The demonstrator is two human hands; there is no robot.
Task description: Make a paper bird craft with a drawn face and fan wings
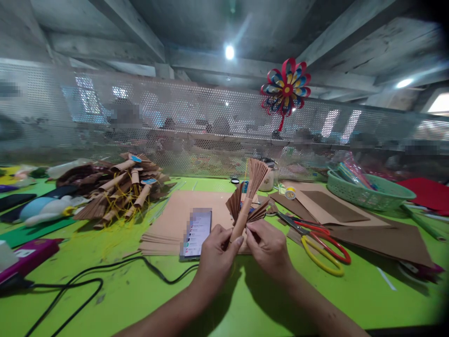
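My left hand (218, 250) is closed around the lower end of a brown paper craft (242, 217), a rolled tube with pleated fans. One fan rises from the tube's top and others spread to both sides, tilted slightly right. Close against the tube's right side, my right hand (268, 248) has its thumb and fingertips pinched together; what lies between them is hidden. Behind my left hand, a phone (198, 234) with a lit screen rests on a stack of tan paper sheets (164, 234). Scissors (315, 243) with red and yellow handles lie right of my right hand.
Similar paper crafts with yellow threads (122, 192) are heaped at left. A black cable (147, 262) crosses the green table (140, 309). Brown sheets (389, 238) and a green basket (372, 196) stand at right. Behind is a perforated metal screen (196, 107) with a colourful paper flower (286, 89).
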